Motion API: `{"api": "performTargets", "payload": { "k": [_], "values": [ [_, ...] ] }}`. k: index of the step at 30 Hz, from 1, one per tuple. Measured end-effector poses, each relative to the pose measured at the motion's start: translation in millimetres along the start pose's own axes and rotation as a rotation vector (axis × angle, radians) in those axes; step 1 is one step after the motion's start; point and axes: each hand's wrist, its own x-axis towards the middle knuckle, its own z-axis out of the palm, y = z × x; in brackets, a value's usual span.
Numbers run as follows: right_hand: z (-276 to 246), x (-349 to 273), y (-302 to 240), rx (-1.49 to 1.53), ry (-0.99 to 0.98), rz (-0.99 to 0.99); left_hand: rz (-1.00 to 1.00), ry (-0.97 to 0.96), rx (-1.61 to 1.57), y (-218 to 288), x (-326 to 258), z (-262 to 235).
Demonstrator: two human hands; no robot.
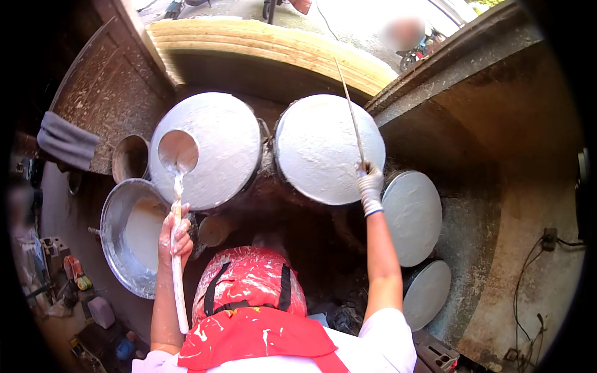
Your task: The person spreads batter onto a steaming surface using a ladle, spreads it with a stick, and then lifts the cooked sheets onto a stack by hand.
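Note:
My left hand (178, 235) is closed around the long white-smeared handle of a ladle (179, 149). Its round bowl is over the left part of a large round white drum top (217, 137); whether they touch I cannot tell. In a knitted glove, my right hand (371, 185) grips a long thin stick (351, 109). That stick points away from me across the second round white drum top (323, 149). Below the ladle bowl, beside my left forearm, a metal basin (115, 214) holds thick white liquid (146, 233).
Two more round white tops, one upper (413, 217) and one lower (428, 295), stand at right. A metal pot (130, 158) is behind the basin. A grey cloth (67, 140) hangs at left. Beyond the drums runs a pale ledge (249, 37). Cables (522, 280) hang at right.

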Motion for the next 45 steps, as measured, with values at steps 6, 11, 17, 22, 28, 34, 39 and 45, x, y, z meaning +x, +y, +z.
{"api": "performTargets", "payload": {
  "k": [6, 11, 17, 22, 28, 34, 39, 45],
  "values": [
    [-31.3, 195.5, -5.3, -0.366, -0.192, -0.062, -0.017, 0.09, -0.044, -61.4, 35.6, 24.4],
    [-12.6, 240.2, -5.1, -0.446, -0.507, -0.007, 0.011, 0.146, -0.014, -79.0, 48.9, 32.9],
    [-15.3, 242.2, -17.1, -0.271, -0.587, 0.087, 0.005, 0.097, -0.054, -69.5, 52.1, 24.7],
    [-53.2, 195.9, -68.3, -0.173, -0.553, 0.082, -0.04, 0.065, -0.038, -44.0, 48.5, 13.5],
    [-138.9, 94.0, -119.3, -0.006, -0.221, -0.011, -0.148, 0.026, 0.101, -3.8, 31.9, -17.3],
    [-218.0, -52.6, -169.5, -0.053, -0.039, -0.103, -0.292, -0.031, 0.244, 30.1, 9.0, -56.8],
    [-276.0, -195.1, -203.8, -0.227, 0.1, -0.146, -0.372, -0.119, 0.273, 11.6, -7.1, -54.2],
    [-306.1, -413.5, -173.3, -0.746, 0.378, -0.467, -0.455, -0.365, 0.314, -36.4, -33.2, -65.8]
  ]
}}
